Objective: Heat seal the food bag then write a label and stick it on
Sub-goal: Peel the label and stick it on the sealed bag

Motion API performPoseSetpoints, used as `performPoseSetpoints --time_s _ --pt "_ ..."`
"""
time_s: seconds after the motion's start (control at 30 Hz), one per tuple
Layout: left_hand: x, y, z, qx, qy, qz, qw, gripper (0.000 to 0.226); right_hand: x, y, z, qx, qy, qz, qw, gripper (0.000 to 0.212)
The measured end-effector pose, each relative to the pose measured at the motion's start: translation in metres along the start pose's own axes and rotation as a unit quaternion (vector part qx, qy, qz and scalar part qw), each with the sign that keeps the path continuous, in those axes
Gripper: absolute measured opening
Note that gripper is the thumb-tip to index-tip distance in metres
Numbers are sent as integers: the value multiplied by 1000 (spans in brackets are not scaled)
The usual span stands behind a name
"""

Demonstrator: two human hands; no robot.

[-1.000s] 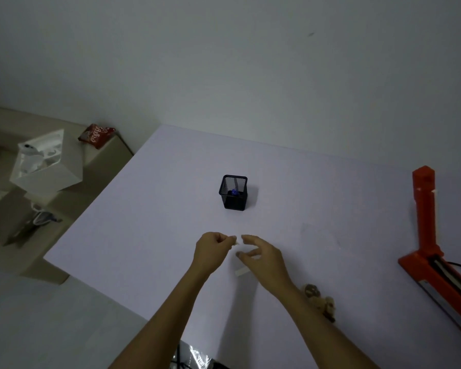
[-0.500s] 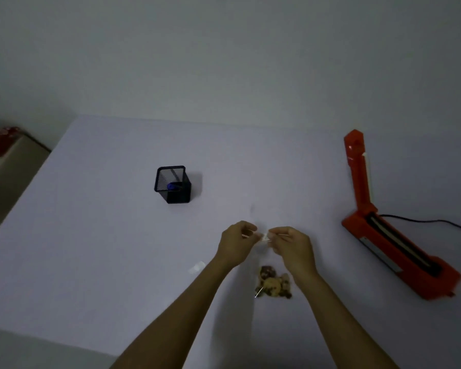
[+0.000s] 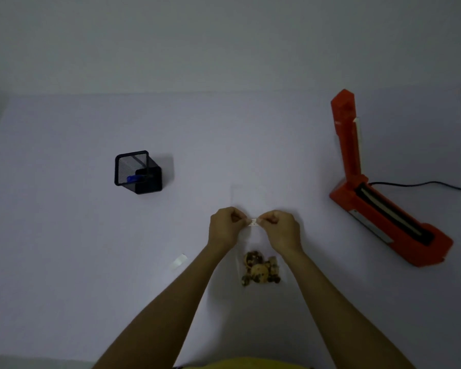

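Left hand (image 3: 224, 227) and right hand (image 3: 281, 230) both pinched narrow on a small white label (image 3: 254, 222), one end each, held above the table (image 3: 64, 249); clear plastic food bag (image 3: 260, 267) flat on matte white tabletop just below the hands, lumpy brown cookies inside; orange heat sealer (image 3: 378, 209) far right, hinged arm raised upright, black cord trailing; square black mesh pen cup (image 3: 137, 171) left, blue-capped pen inside; small white paper strip (image 3: 179, 261) lying left of bag.
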State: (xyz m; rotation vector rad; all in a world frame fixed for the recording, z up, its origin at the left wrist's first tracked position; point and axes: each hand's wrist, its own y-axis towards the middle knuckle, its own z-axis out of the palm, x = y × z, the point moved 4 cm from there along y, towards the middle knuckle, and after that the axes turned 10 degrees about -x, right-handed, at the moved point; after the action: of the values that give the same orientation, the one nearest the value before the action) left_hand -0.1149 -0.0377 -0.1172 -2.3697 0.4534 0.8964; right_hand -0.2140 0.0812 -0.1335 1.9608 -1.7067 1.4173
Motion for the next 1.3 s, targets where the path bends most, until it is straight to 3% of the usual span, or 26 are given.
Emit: performPoseSetpoints --time_s 0.6,0.93,1.3 --pt "4 14 15 2 43 -19 999 15 5 8 3 -45 -88 -33 995 3" --pt "5 16 13 -7 29 -32 999 27 -7 24 -11 -26 -23 13 999 21" --pt "8 17 15 -5 39 -22 999 25 -4 28 -16 50 -57 -38 996 29"
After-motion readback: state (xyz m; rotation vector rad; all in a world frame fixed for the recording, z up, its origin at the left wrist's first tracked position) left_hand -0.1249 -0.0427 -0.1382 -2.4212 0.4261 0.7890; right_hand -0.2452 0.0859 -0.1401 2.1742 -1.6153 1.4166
